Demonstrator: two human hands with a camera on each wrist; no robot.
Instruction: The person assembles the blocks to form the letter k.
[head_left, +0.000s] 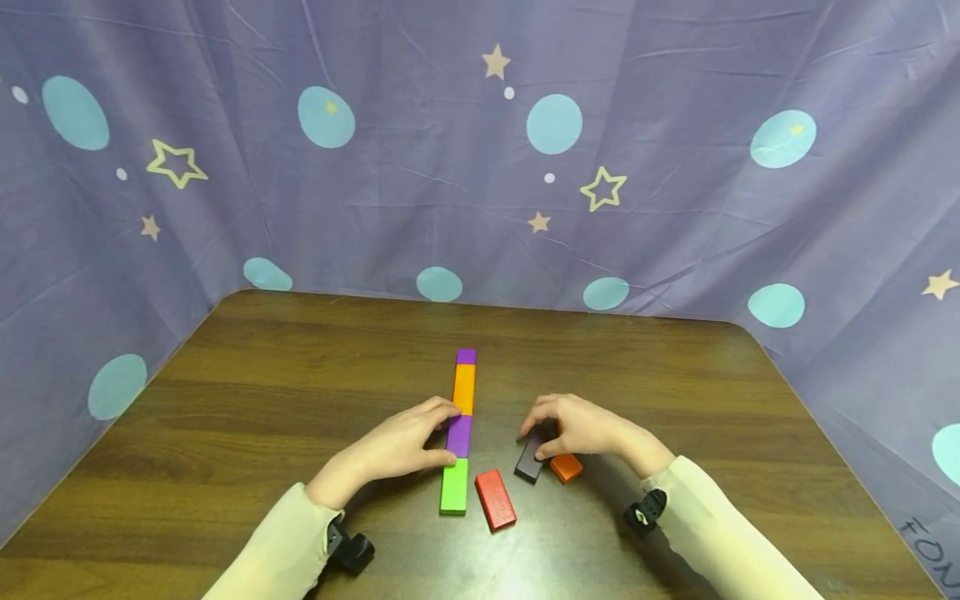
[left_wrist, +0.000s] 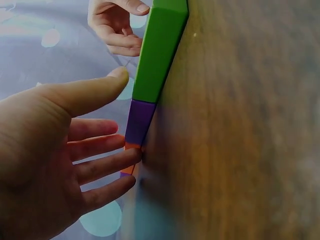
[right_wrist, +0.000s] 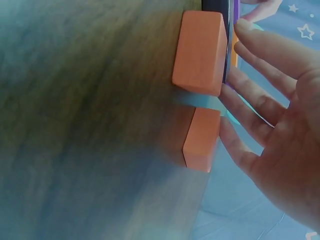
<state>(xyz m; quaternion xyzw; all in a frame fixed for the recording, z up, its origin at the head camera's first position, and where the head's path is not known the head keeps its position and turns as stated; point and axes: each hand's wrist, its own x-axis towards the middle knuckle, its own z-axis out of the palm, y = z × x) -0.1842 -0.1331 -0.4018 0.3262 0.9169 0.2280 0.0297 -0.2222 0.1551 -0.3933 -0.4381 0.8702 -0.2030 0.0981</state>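
Grip status: left hand (head_left: 397, 447) released, fingers extended along the row (head_left: 459, 435); right hand (head_left: 588, 427) released, fingers arched over the dark block (head_left: 528, 467), contact not determinable. Curtain (head_left: 420, 200) hangs behind the worktop (head_left: 315, 358). Row comprises purple block (head_left: 467, 356), orange block (head_left: 464, 387), second purple block (head_left: 459, 437) and green block (head_left: 453, 487), end to end. Red block (head_left: 496, 498) lies between row and dark block. Orange-red block (right_wrist: 200, 52) lies beside the dark block; second orange-red block (right_wrist: 202, 140) lies near it.
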